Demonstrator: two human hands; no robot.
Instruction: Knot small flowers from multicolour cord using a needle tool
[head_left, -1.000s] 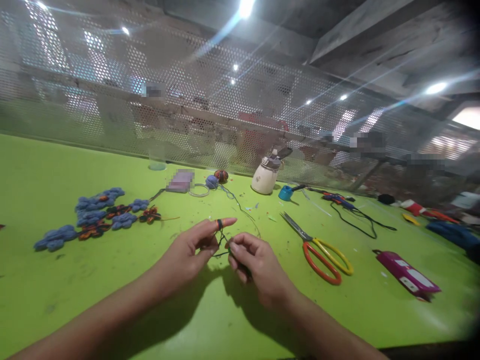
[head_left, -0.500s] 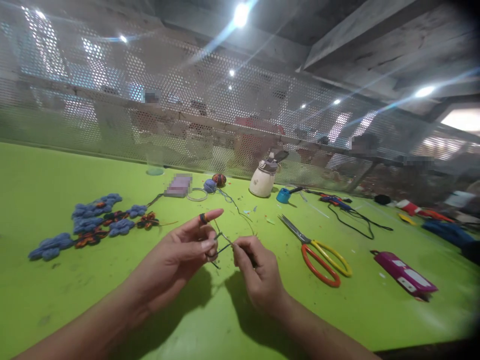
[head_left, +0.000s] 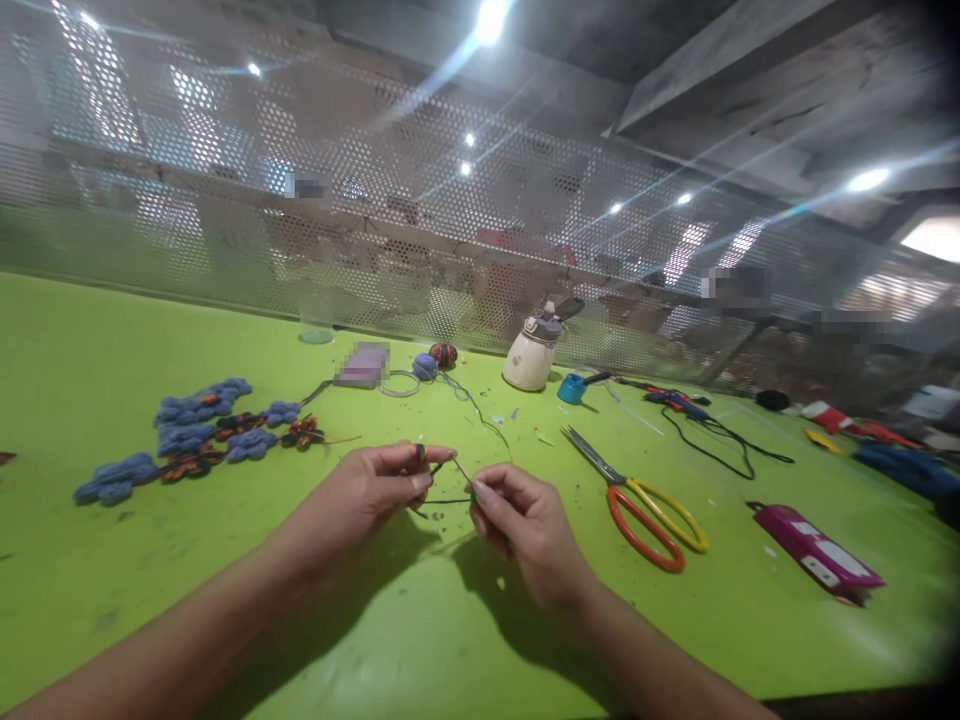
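Observation:
My left hand (head_left: 360, 500) pinches a dark strand of yarn (head_left: 448, 501) between thumb and fingers, with more yarn wound round its index finger. In my right hand (head_left: 529, 515) is a thin crochet hook (head_left: 463, 469), gripped between thumb and fingertips; its tip reaches the left index fingertip. The dark strand spans the gap between both hands. Farther back, a blue yarn ball (head_left: 425, 367) sits beside a dark multicoloured one (head_left: 443, 355). Crocheted flowers (head_left: 250, 444) in blue and in black-orange lie joined to the left.
Large scissors (head_left: 625, 481) lie right of my hands, near a magenta device (head_left: 817, 550). Behind stand a cream pot (head_left: 529, 358) and a small blue container (head_left: 572, 389). A glue gun (head_left: 676, 401) trails its cord. A perforated screen (head_left: 450, 230) borders the green table (head_left: 315, 640).
My left index finger has come down and bent closer to the hook's tip. The right hand has shifted slightly right, and the strand between the hands is now nearly level.

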